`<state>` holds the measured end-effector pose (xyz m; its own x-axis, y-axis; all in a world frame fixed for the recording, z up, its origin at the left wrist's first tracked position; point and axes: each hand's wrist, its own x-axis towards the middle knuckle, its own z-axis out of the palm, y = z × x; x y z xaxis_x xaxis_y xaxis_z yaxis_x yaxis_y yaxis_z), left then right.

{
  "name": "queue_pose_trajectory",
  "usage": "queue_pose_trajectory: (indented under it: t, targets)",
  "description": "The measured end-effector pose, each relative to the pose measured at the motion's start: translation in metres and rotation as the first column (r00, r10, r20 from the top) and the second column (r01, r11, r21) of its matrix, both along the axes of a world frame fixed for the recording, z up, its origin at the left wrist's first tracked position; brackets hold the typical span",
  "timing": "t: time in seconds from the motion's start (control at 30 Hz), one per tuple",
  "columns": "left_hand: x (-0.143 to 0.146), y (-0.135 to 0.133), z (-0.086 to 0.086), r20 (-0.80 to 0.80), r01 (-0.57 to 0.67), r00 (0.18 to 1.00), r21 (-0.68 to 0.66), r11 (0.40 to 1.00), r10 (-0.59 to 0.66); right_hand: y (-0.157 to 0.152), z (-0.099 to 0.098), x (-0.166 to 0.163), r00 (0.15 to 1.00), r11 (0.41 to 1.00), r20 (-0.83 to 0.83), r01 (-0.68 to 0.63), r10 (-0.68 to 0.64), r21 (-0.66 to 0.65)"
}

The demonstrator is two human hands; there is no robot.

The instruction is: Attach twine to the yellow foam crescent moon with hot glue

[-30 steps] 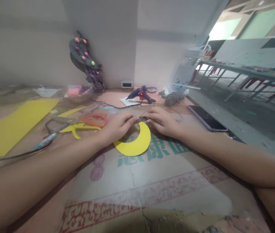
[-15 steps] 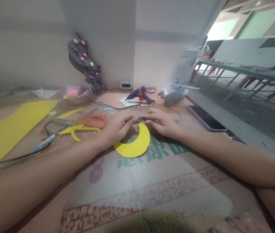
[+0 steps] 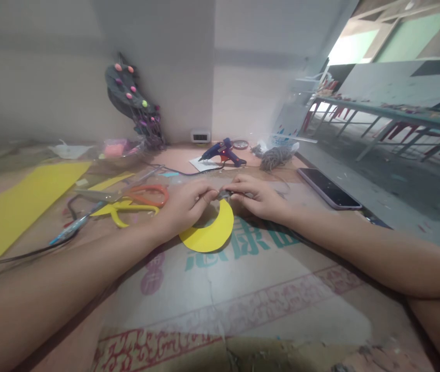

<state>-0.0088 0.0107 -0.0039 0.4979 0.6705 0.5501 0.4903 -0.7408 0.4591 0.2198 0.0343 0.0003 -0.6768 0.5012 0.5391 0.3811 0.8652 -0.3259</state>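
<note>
A yellow crescent cutout (image 3: 209,236), apparently paper or foam, hangs by its upper tip between my hands. Grey yarn (image 3: 225,194) shows at that tip, bunched or wrapped around it. My left hand (image 3: 188,206) is closed, thumb and fingers pinching beside the tip; the crescent's other end passes behind this hand. From the other side, my right hand (image 3: 256,199) pinches at the grey yarn, its fingers pressed together. Exactly where each fingertip grips is too small to make out.
Orange-handled scissors (image 3: 148,195), yellow-handled scissors (image 3: 132,209) and a yellow sheet (image 3: 21,206) lie left. A glue gun (image 3: 223,152) stands behind my hands, near a grey yarn bundle (image 3: 277,157). A phone (image 3: 328,188) lies right. A grey crescent with pompoms (image 3: 124,88) leans on the wall.
The yellow crescent has shifted slightly left and turned a little, and more grey yarn shows at its tip. Both hands keep their pinch in nearly the same place.
</note>
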Motion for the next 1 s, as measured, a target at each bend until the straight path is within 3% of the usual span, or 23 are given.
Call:
queue_pose_trajectory:
  t: [0.4,1.0]
  targets:
    - [0.0010,0.0003,0.0014,-0.027,-0.034,0.999,-0.037,0.999,0.033,0.0056,-0.0043,0.0013,0.990,0.996,-0.110,0.081,-0.083,-0.020]
    - [0.0027,-0.0029,0.0065,-0.059,-0.092,0.995,-0.158,0.983,0.084,0.0054,-0.0028,0.0013,0.999,0.996,-0.002,0.038,-0.038,0.087]
